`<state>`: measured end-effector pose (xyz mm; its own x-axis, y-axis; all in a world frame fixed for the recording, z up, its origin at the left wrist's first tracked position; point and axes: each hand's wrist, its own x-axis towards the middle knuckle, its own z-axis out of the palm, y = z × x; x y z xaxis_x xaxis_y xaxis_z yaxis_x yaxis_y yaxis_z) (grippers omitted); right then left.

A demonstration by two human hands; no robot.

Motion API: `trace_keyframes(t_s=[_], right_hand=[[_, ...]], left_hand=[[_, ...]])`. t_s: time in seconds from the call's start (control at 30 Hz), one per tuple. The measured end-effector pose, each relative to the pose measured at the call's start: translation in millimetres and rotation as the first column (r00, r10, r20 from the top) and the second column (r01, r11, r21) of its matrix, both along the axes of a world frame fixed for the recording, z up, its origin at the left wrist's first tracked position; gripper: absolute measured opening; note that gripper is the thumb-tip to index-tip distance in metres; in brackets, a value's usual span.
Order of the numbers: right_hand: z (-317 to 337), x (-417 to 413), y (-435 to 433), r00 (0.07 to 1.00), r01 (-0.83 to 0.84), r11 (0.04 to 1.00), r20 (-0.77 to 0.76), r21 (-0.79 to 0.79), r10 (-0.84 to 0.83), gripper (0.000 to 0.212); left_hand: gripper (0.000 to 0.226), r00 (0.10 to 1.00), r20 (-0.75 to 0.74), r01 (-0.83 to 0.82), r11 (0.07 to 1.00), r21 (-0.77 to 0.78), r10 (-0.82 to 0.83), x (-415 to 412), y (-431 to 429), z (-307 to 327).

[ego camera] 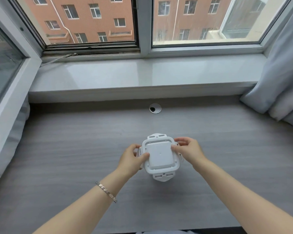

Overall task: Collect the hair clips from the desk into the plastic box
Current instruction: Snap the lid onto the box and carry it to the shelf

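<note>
A white box (159, 155) with its lid on is held over the middle of the grey desk (74, 149), between both hands. Whether it rests on the desk cannot be told. The left hand (131, 159) is set against the box's left side, its thumb laid on the lid's left edge and the other fingers curled behind a side latch. The right hand (187, 149) is placed at the right side, the thumb and fingers pinching the lid's right rim. 2 latch flaps, at the far and near sides, are seen flipped outward. A bracelet (107, 191) is worn on the left wrist. A cable grommet (155, 108) is set near the desk's far edge, below the windowsill (142, 75).
</note>
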<state>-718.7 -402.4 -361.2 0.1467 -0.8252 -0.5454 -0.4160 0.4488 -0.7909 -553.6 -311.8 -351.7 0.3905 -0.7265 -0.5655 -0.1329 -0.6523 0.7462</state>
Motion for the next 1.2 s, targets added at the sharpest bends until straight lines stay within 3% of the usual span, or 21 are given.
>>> trace_keyframes(t_s=[0.13, 0.27, 0.4, 0.57, 0.67, 0.77, 0.83, 0.87, 0.93, 1.0, 1.07, 1.2], right_hand=[[-0.7, 0.8, -6.2, 0.999, -0.021, 1.000, -0.037, 0.018, 0.022, 0.032], [-2.7, 2.0, -13.1, 0.969, -0.087, 0.996, -0.231, 0.001, 0.085, 0.036], [-1.0, 5.4, -18.1, 0.974, -0.041, 0.993, -0.219, 0.115, 0.065, 0.033], [-3.5, 8.1, -16.4, 0.990, 0.011, 0.995, -0.144, 0.103, 0.003, 0.033], [-8.1, 4.2, -12.5, 0.994, 0.042, 0.996, -0.101, 0.083, -0.034, 0.033], [-6.1, 5.5, -6.8, 0.970, -0.115, 0.992, -0.220, -0.053, 0.100, 0.026], [1.6, 8.8, -2.9, 0.863, -0.401, 0.903, -0.393, -0.154, 0.316, 0.033], [4.1, 10.8, -2.6, 0.755, -0.582, 0.792, -0.483, -0.183, 0.443, 0.052], [8.3, 15.0, -2.0, 0.426, -0.880, 0.458, -0.637, -0.126, 0.643, 0.105], [9.4, 22.3, 0.4, 0.170, -0.976, 0.214, -0.725, -0.032, 0.668, 0.132], [5.0, 28.9, 2.6, 0.061, -0.992, 0.125, -0.784, 0.022, 0.618, 0.135], [3.0, 34.8, -3.5, 0.052, -0.994, 0.108, -0.806, 0.014, 0.590, 0.129]], left_hand=[[0.043, 1.000, -0.012, -0.022, 1.000, 0.006, 0.022, -3.6, -5.3, -1.7], [0.050, 0.980, 0.185, 0.063, 0.994, 0.088, -0.078, -1.9, -13.3, -1.1], [0.048, 0.996, 0.085, -0.054, 0.990, 0.132, 0.043, -1.4, -21.8, -2.8], [0.041, 0.971, -0.104, -0.200, 0.969, 0.146, 0.216, 2.6, -25.0, -8.3], [0.040, 0.964, -0.120, -0.224, 0.966, 0.126, 0.239, 0.6, -24.1, -9.5], [0.033, 0.964, -0.127, -0.214, 0.966, 0.143, 0.232, 1.2, -26.6, -7.5], [0.029, 0.970, -0.106, -0.201, 0.969, 0.145, 0.217, 1.1, -28.2, -4.1], [0.027, 0.974, -0.093, -0.194, 0.971, 0.136, 0.208, 0.9, -29.2, -2.7], [0.026, 0.977, -0.080, -0.188, 0.974, 0.125, 0.199, -0.6, -28.4, -1.9], [0.029, 0.977, -0.083, -0.184, 0.975, 0.121, 0.195, -1.0, -27.3, -1.7], [0.029, 0.978, -0.085, -0.179, 0.975, 0.130, 0.191, -0.5, -27.4, -1.8], [0.024, 0.982, -0.085, -0.159, 0.979, 0.125, 0.170, 0.7, -27.9, -2.8]])
